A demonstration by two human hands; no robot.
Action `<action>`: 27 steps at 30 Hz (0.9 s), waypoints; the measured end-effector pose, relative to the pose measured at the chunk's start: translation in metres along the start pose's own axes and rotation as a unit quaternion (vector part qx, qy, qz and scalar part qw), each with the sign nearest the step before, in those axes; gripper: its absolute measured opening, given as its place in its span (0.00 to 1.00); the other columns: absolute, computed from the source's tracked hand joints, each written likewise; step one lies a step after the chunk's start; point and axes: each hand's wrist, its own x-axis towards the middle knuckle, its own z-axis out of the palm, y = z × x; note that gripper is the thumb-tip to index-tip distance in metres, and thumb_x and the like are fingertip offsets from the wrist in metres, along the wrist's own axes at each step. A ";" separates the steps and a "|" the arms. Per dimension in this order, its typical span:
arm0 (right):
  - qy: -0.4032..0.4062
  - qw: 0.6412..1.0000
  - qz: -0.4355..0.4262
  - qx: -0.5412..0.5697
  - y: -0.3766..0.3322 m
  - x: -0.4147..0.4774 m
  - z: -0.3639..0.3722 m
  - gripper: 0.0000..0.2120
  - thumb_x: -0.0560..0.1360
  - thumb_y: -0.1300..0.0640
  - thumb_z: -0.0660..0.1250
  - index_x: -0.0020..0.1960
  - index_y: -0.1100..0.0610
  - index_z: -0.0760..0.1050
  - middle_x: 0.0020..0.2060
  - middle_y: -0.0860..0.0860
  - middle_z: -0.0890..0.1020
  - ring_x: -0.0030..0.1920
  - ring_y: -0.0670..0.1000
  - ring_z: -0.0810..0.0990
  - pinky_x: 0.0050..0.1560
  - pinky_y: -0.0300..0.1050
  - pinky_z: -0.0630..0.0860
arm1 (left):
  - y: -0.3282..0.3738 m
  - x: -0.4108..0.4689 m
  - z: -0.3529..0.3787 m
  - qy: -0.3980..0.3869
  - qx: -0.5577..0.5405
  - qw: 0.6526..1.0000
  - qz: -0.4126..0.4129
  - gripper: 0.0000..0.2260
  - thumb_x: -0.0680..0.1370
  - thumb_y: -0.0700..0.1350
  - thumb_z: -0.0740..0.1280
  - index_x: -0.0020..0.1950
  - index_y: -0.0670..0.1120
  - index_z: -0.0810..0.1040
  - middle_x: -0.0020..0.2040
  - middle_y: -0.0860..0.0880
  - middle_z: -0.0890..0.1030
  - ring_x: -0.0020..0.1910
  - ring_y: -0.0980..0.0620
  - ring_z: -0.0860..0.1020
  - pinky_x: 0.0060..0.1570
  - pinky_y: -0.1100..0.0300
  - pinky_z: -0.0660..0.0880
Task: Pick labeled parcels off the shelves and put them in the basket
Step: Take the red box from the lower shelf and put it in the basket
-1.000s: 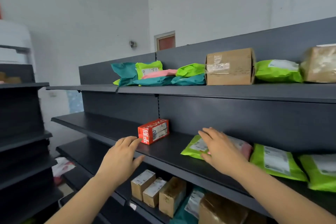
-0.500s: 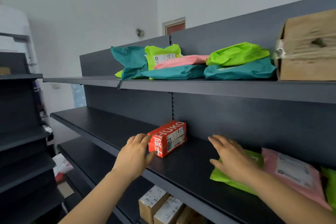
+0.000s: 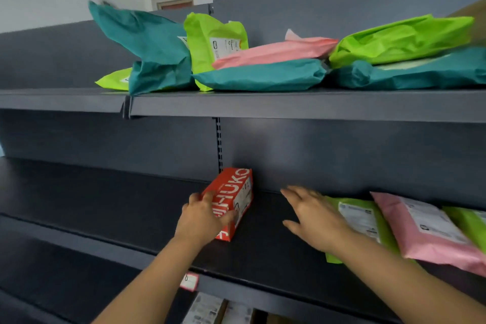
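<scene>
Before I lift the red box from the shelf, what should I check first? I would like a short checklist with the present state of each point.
1. Left hand grips the red box: ok, fingers over its top, thumb on the labelled side.
2. Box carries a label: ok, a white label shows on its side.
3. Right hand is free: ok, open and holding nothing, beside the green bag.
4. No parcel lies on or against the box: ok, it stands apart from the bags on the shelf.
5. Basket is ready: cannot tell, it is out of view.
</scene>
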 end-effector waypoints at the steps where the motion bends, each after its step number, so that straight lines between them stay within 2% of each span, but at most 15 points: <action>1: 0.000 1.000 0.004 0.002 -0.002 0.001 0.001 0.33 0.79 0.47 0.60 0.77 0.54 0.50 0.76 0.50 0.55 0.75 0.52 0.56 0.74 0.44 0.54 | -0.003 0.003 0.002 0.004 -0.019 1.000 -0.004 0.35 0.71 0.63 0.67 0.74 0.52 0.62 0.66 0.42 0.68 0.62 0.40 0.72 0.60 0.50 0.73; 3: -0.001 0.999 0.016 0.028 -0.005 0.002 0.005 0.33 0.78 0.46 0.61 0.77 0.53 0.51 0.76 0.50 0.56 0.74 0.52 0.57 0.74 0.44 0.55 | -0.007 0.007 0.002 -0.001 -0.119 0.993 -0.011 0.30 0.70 0.59 0.69 0.70 0.52 0.67 0.62 0.44 0.73 0.57 0.45 0.76 0.58 0.54 0.75; 4: 0.001 0.998 0.027 0.062 -0.006 0.003 0.007 0.34 0.77 0.45 0.62 0.77 0.53 0.52 0.75 0.50 0.57 0.74 0.51 0.57 0.73 0.43 0.56 | -0.008 0.008 0.000 -0.016 -0.217 0.976 -0.026 0.27 0.71 0.56 0.70 0.68 0.52 0.70 0.60 0.46 0.76 0.55 0.48 0.78 0.56 0.54 0.76; 5: 0.005 0.993 0.043 0.110 -0.007 0.005 0.009 0.35 0.77 0.45 0.63 0.77 0.53 0.52 0.75 0.50 0.58 0.74 0.51 0.58 0.73 0.42 0.56 | -0.006 0.007 -0.003 -0.041 -0.331 0.941 -0.048 0.23 0.72 0.54 0.70 0.65 0.52 0.72 0.57 0.47 0.79 0.52 0.51 0.80 0.54 0.52 0.78; 6: 0.006 0.983 0.068 0.172 -0.008 0.007 0.011 0.36 0.76 0.44 0.64 0.77 0.53 0.52 0.75 0.51 0.59 0.74 0.51 0.59 0.73 0.43 0.57 | -0.003 0.004 -0.006 -0.075 -0.438 0.893 -0.070 0.19 0.73 0.51 0.70 0.63 0.51 0.73 0.55 0.48 0.80 0.51 0.51 0.80 0.52 0.51 0.79; 7: 0.011 0.965 0.096 0.242 -0.009 0.009 0.010 0.37 0.75 0.42 0.65 0.77 0.53 0.52 0.75 0.51 0.59 0.73 0.51 0.60 0.73 0.44 0.59 | 0.001 0.000 -0.009 -0.107 -0.519 0.844 -0.084 0.17 0.75 0.50 0.69 0.62 0.50 0.73 0.54 0.47 0.81 0.51 0.50 0.81 0.51 0.50 0.79; 8: 0.018 0.940 0.125 0.317 -0.010 0.011 0.010 0.39 0.74 0.41 0.66 0.77 0.52 0.51 0.74 0.51 0.61 0.73 0.51 0.62 0.72 0.46 0.61 | 0.003 -0.004 -0.011 -0.127 -0.565 0.810 -0.086 0.16 0.75 0.49 0.68 0.61 0.49 0.73 0.54 0.46 0.81 0.52 0.49 0.81 0.52 0.49 0.79; 11: 0.003 0.840 0.179 0.512 -0.019 0.017 0.010 0.42 0.70 0.36 0.64 0.77 0.47 0.48 0.72 0.49 0.66 0.70 0.51 0.67 0.68 0.48 0.65 | 0.010 -0.010 -0.015 -0.165 -0.617 0.767 -0.057 0.16 0.75 0.46 0.68 0.62 0.50 0.72 0.55 0.45 0.81 0.55 0.47 0.80 0.55 0.48 0.78; 12: -0.007 0.815 0.173 0.553 -0.022 0.018 0.012 0.42 0.69 0.35 0.64 0.76 0.44 0.48 0.69 0.47 0.69 0.68 0.50 0.69 0.67 0.49 0.67 | 0.014 -0.012 -0.015 -0.180 -0.621 0.761 -0.046 0.17 0.75 0.45 0.69 0.63 0.51 0.72 0.56 0.45 0.81 0.55 0.47 0.80 0.55 0.49 0.78; 15: -0.008 0.769 0.126 0.627 -0.027 0.015 0.018 0.39 0.66 0.35 0.66 0.72 0.35 0.53 0.64 0.39 0.74 0.62 0.46 0.75 0.64 0.54 0.71 | 0.021 -0.017 -0.012 -0.230 -0.606 0.761 -0.020 0.23 0.70 0.48 0.72 0.64 0.54 0.72 0.58 0.47 0.81 0.57 0.47 0.80 0.55 0.50 0.78; 18: 0.000 0.736 0.114 0.668 -0.022 0.010 0.020 0.38 0.65 0.40 0.70 0.70 0.31 0.55 0.60 0.39 0.77 0.59 0.46 0.77 0.60 0.56 0.75 | 0.022 -0.023 -0.004 -0.280 -0.570 0.772 -0.012 0.25 0.68 0.54 0.70 0.65 0.56 0.71 0.59 0.49 0.80 0.58 0.48 0.79 0.60 0.45 0.74; 22: -0.008 0.735 0.119 0.667 -0.012 0.001 0.022 0.37 0.68 0.46 0.71 0.71 0.31 0.56 0.59 0.41 0.78 0.58 0.47 0.78 0.57 0.54 0.77 | 0.021 -0.028 0.008 -0.300 -0.516 0.802 0.003 0.26 0.67 0.59 0.70 0.63 0.57 0.71 0.56 0.54 0.82 0.58 0.55 0.78 0.64 0.47 0.69; 25: -0.001 0.729 0.141 0.670 -0.003 -0.008 0.026 0.36 0.71 0.49 0.70 0.71 0.33 0.55 0.59 0.40 0.79 0.57 0.46 0.79 0.56 0.51 0.78 | 0.026 -0.031 0.016 -0.313 -0.504 0.805 0.015 0.31 0.64 0.61 0.72 0.65 0.57 0.70 0.56 0.55 0.82 0.57 0.56 0.79 0.64 0.49 0.70; 27: 0.011 0.727 0.152 0.670 0.005 -0.019 0.028 0.37 0.69 0.49 0.72 0.71 0.34 0.57 0.58 0.40 0.80 0.56 0.45 0.80 0.58 0.52 0.77 | 0.033 -0.032 0.020 -0.307 -0.500 0.809 0.027 0.33 0.62 0.61 0.73 0.66 0.57 0.70 0.56 0.56 0.82 0.57 0.57 0.79 0.63 0.51 0.71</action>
